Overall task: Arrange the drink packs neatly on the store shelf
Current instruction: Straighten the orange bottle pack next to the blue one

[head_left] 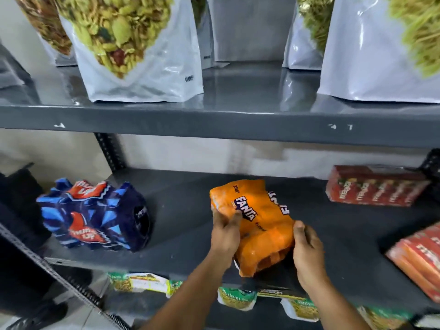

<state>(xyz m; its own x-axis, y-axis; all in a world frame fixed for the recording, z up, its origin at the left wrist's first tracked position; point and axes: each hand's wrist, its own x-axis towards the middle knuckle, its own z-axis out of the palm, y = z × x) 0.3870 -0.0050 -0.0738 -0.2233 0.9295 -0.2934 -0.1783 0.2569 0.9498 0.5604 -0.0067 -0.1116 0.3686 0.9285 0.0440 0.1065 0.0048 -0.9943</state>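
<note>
orange fanta pack (259,225) lying on the dark grey middle shelf (190,210), near its front edge, tilted so the long axis runs from far left to near right. gripped at both sides: left hand (225,236) on the left flank, thumb laid over the printed top face beside the logo, remaining fingers wrapped under and out of sight; right hand (308,253) on the right flank, thumb pressed against the wrapper edge, fingers curled together around the far side. near end of the pack reaching just past the shelf lip. blue thums up pack (95,215) resting on the same shelf, well apart to the left, wrapper crumpled. red maaza pack (373,186) at the back right of the shelf, apart from the orange pack. second red pack (419,258) at the right front edge, partly cut off by the frame; label blurred, possibly the same brand. white snack pouches (142,55) standing upright on the upper shelf (214,120), clear windows showing yellow-green mix. small green and white noodle packets (238,297) visible on the level below, in a row under the forearms.
</note>
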